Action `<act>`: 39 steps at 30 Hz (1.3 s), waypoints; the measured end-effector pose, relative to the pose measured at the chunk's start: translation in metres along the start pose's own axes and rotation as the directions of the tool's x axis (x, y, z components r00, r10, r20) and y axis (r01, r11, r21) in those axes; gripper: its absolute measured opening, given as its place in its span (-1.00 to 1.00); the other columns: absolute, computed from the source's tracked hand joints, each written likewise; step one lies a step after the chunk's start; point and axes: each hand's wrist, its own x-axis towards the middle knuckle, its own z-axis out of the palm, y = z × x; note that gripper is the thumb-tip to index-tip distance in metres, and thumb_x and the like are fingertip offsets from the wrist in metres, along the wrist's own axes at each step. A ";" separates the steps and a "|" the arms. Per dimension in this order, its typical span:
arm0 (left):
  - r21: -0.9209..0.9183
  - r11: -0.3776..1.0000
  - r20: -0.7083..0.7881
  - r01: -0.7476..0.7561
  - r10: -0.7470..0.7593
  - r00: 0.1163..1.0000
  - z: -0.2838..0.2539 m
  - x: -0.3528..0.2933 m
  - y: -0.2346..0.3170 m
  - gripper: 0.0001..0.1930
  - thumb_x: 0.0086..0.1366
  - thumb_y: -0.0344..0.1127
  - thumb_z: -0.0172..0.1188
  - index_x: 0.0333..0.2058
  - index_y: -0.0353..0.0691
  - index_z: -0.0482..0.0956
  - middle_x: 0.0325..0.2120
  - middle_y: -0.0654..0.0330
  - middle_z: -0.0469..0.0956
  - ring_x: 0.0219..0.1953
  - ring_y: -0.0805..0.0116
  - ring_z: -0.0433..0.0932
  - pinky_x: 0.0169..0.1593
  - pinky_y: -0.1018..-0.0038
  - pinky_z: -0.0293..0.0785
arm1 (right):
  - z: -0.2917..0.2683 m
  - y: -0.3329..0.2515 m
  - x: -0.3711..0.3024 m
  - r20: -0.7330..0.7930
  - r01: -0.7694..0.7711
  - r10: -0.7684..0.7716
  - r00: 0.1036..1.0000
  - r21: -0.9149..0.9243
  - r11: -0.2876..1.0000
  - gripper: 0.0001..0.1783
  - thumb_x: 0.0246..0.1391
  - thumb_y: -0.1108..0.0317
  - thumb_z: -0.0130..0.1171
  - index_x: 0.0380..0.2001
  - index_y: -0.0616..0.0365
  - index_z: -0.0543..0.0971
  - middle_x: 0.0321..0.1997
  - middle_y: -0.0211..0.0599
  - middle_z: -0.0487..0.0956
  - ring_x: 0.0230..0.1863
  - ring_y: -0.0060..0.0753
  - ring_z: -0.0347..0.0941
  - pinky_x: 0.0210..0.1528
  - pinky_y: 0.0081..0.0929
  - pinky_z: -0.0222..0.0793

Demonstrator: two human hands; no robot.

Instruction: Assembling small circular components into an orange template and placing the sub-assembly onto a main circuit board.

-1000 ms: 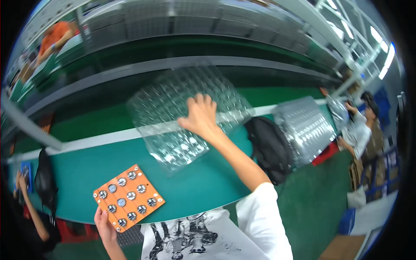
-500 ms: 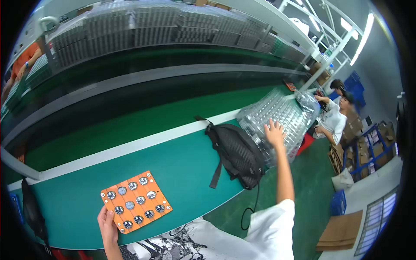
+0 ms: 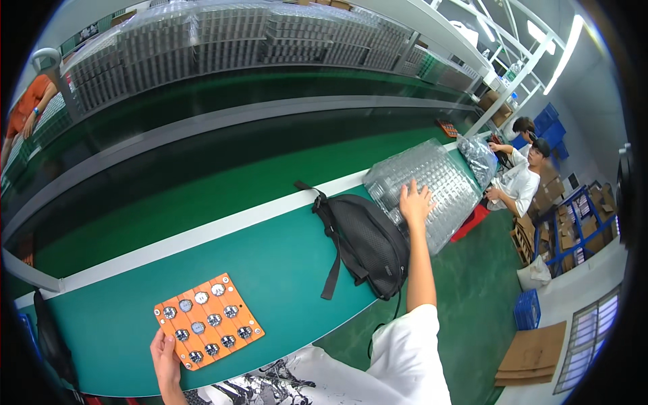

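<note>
An orange plate (image 3: pixel 209 322) with rows of round silvery pieces on it is at the near left of the green table (image 3: pixel 283 270). My left hand (image 3: pixel 166 361) grips the plate's near left edge, its fingers partly hidden by it. Farther right, a stack of clear plastic trays (image 3: pixel 442 196) with many small pockets lies at the table's end. My right hand (image 3: pixel 416 204) rests on the trays' left part with fingers spread. Between the two hands, nearer the right, sits a black bag (image 3: pixel 364 243) with straps, beside the trays and below my right wrist.
Beyond the white table edge runs a green conveyor belt (image 3: pixel 256 165); another orange plate (image 3: pixel 447 128) lies far along it. Clear plastic wrapping (image 3: pixel 478 158) stands behind the trays. Two people (image 3: pixel 523 179) are at the right, and an orange-sleeved person (image 3: pixel 32 104) at far left. Stacked trays (image 3: pixel 229 40) line the back.
My right hand has shifted slightly left and up on the trays. The trays, blurred before, now look flatter and apart from the plastic wrapping. My left hand stays on the orange plate.
</note>
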 end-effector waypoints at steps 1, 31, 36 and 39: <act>-0.001 1.000 0.001 0.016 -0.016 1.000 0.000 0.000 0.000 -0.60 0.39 -0.39 0.01 0.14 -0.46 0.30 -0.12 0.10 0.59 -0.20 0.45 0.62 -0.16 0.55 0.56 | 0.004 0.001 -0.003 -0.061 -0.015 0.015 0.998 0.000 1.000 -0.33 0.24 -0.19 -0.21 0.32 -0.15 0.28 0.39 0.20 0.15 0.41 0.29 -0.02 0.35 0.41 -0.29; 0.972 0.235 -0.108 0.002 0.436 0.893 -0.023 0.035 0.008 -0.63 0.40 -0.18 0.00 -0.27 -0.45 0.60 -0.51 -0.24 0.54 -0.57 0.16 0.48 -0.43 0.19 0.39 | -0.058 0.176 0.137 -0.240 -0.262 0.264 0.934 0.041 0.964 -0.18 0.23 -0.29 -0.23 0.34 0.10 0.22 0.44 0.08 0.11 0.48 0.12 -0.09 0.36 0.31 -0.15; 0.955 0.221 0.034 -0.197 0.581 0.813 -0.053 0.065 -0.026 -0.59 0.40 -0.37 -0.06 -0.62 -0.40 0.10 -0.77 0.07 0.02 -0.70 0.36 -0.05 -0.55 0.24 -0.10 | 0.013 0.219 0.153 0.123 -0.399 0.396 0.910 -0.002 0.917 -0.11 0.22 -0.36 -0.33 0.41 0.05 0.08 0.50 0.08 -0.06 0.53 0.02 -0.26 0.41 0.24 -0.23; 0.968 0.164 0.047 -0.189 0.621 0.782 -0.079 0.049 -0.011 -0.59 0.42 -0.38 -0.09 -0.63 -0.39 0.09 -0.76 0.07 0.01 -0.69 0.35 -0.05 -0.54 0.24 -0.10 | -0.028 0.191 0.196 0.467 -0.391 0.384 0.797 -0.087 0.916 -0.05 0.17 -0.42 -0.31 0.40 0.07 0.09 0.49 0.11 -0.01 0.51 0.06 -0.17 0.41 0.24 -0.24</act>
